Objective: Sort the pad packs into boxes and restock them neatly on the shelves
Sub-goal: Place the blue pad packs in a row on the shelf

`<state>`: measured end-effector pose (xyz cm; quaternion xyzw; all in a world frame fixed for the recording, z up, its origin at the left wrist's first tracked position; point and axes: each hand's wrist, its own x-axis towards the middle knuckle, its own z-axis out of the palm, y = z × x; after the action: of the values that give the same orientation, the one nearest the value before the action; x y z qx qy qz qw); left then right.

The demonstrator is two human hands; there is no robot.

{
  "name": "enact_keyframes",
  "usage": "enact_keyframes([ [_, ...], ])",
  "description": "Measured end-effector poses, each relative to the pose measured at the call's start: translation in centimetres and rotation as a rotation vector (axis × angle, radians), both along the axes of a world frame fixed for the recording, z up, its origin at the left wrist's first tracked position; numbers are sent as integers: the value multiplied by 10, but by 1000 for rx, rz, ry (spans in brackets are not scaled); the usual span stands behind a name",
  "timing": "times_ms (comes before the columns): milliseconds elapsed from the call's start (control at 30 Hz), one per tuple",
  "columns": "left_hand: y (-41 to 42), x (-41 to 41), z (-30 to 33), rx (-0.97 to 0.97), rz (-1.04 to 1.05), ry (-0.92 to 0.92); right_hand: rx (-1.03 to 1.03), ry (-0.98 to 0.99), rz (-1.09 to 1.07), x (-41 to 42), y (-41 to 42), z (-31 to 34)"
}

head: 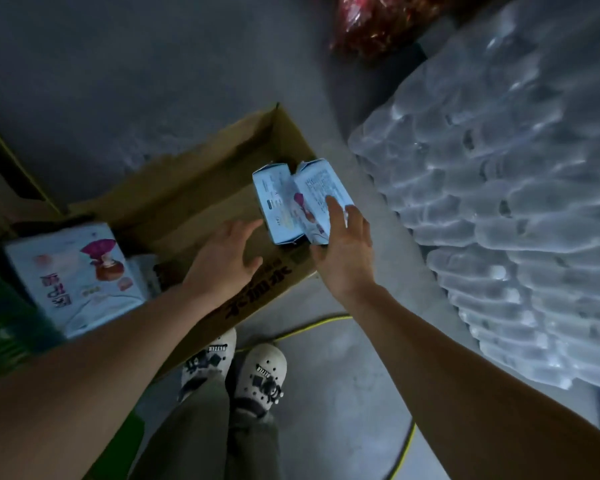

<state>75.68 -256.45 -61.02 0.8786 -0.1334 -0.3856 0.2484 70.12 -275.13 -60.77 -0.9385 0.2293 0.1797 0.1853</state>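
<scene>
Two pale-blue printed plastic pad packs [297,202] at 12 o'clock, over brown cardboard box [201,188]. Right hand [343,251] grasping one w/ curled fingers; left hand [226,254] relaxed, empty. Lower flat, edges aligned.

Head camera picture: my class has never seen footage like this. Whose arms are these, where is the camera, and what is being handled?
There is no machine here. The camera sits on a person's head and looks down, so both bare arms reach in from the bottom and the person's white clogs show on the concrete floor.

The right hand holds two pale blue pad packs over the right end of an open cardboard box. The left hand is open, fingers spread, beside the packs above the box.

A bigger pad pack lies at the left. A large clear plastic bundle fills the right side; its contents are unclear. A yellow cable lies on the floor.
</scene>
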Motion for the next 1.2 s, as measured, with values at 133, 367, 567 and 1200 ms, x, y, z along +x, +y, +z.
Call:
enact_keyframes([
  [133, -26, 11, -68, -11, -79, -106, -90, -28, -6, 18, -18, -57],
  [367, -58, 33, -151, 0, -136, -204, -177, -148, 5, 21, -27, -105],
  [567, -41, 20, -166, 81, -199, -297, -144, -313, -78, 16, -20, -113],
  [1200, -45, 25, -185, -101, 773, 325, 64, -96, -58, 23, -8, -108],
])
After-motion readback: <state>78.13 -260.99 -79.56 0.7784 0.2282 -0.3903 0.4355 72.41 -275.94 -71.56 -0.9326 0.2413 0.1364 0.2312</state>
